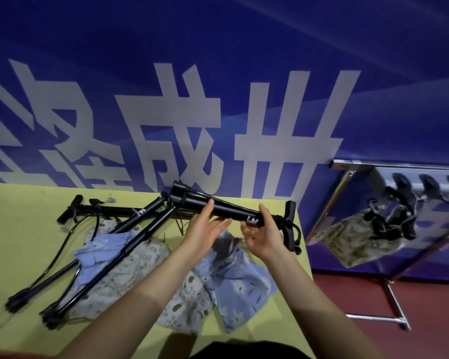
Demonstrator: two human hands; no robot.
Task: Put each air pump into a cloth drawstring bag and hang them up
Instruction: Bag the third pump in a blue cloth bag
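Fingers of our left hand (205,229) and right hand (261,233) curl loosely around the black air pump (228,209), held just above the yellow table (24,229); its long axis runs across us, handle pointing right. More pumps (119,229) and cloth drawstring bags (233,278) lie on that table against a blue banner wall (218,60). Right of the table, a filled bag (358,237) hangs on a metal rack (394,294) over red floor.

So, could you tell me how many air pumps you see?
5 air pumps: one gripped by left hand and right hand, one along the table's back edge, two diagonal at left, one sticking out of the hanging bag. Cloth may hide more.
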